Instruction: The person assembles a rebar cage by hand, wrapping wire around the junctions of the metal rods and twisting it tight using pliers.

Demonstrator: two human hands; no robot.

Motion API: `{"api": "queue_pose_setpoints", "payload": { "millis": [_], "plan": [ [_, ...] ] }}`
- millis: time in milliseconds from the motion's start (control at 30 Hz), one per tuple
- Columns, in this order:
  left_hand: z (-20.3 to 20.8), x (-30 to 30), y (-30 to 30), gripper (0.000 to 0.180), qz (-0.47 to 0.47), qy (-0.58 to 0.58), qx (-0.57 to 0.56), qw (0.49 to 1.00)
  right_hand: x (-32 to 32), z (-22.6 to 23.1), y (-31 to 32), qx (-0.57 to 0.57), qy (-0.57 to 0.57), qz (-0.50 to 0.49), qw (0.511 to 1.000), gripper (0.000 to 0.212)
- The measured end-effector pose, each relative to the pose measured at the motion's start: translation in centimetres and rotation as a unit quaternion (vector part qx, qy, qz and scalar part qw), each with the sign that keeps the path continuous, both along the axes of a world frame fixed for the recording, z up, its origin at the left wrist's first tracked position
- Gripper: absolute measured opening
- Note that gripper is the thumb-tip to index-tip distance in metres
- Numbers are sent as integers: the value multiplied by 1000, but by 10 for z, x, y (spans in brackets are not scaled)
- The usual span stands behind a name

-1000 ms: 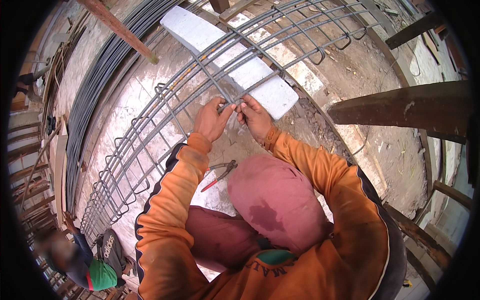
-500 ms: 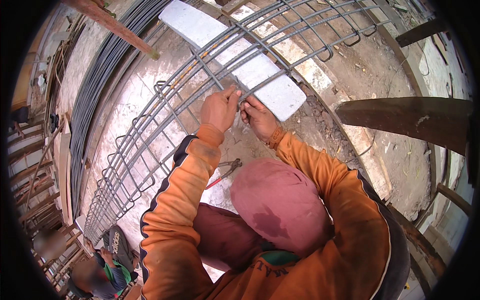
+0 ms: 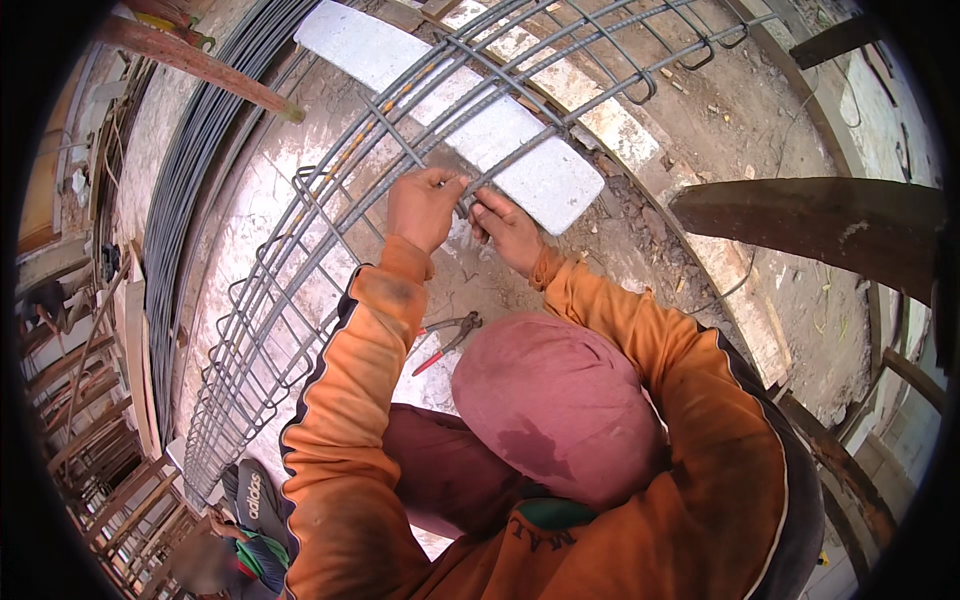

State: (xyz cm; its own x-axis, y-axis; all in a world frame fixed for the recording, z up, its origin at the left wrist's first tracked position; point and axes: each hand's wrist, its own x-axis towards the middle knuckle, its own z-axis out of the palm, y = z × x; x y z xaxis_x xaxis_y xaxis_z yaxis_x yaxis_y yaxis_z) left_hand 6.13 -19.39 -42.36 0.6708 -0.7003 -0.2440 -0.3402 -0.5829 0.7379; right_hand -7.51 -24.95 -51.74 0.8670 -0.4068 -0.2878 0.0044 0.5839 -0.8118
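Along the far left edge, timber planks and scaffold poles stand in a stack, and just right of them a thick bundle of dark steel rods curves up the frame beside a rusty red pole that slants across its top. Next comes the rebar cage, a long lattice of straight bars and bent stirrups that lies on the pale concrete floor and runs from the lower left up to the upper right. At the bottom left a second person's dark and green clothing shows, blurred. Near the middle, the left hand is closed over a crossing of two cage bars, fingers curled round the steel, and the orange sleeve leads down from it. Pliers with red handles lie on the floor just below the hands, untouched. Just right of the left hand, the right hand pinches at the same crossing, its fingertips drawn together; whether they grip a thin tie wire cannot be told at this size. Both hands almost touch each other. Behind them a white rectangular block lies under the cage bars. Lower in the frame a pink cap covers the head of the person at work. Farther right a dark wooden beam juts in from the edge over bare, littered ground.
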Motion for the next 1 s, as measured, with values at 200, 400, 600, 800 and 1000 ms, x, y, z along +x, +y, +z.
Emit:
{"api": "queue_pose_setpoints", "payload": {
  "millis": [200,400,600,800,1000],
  "plan": [
    [-20,-12,22,19,122,152,-182,964,6,17,1,-202,79,13,976,29],
    [-17,-17,36,16,113,79,-204,969,-16,33,4,-390,74,-66,916,27],
    [-12,-9,46,14,59,30,-237,969,-4,38,0,-391,100,-13,915,30],
    [21,-15,55,8,-56,-86,-239,966,7,44,-6,-373,104,2,922,20],
    [34,-19,75,15,-209,-209,-202,934,10,52,-10,-198,107,35,974,38]
  ]
}}
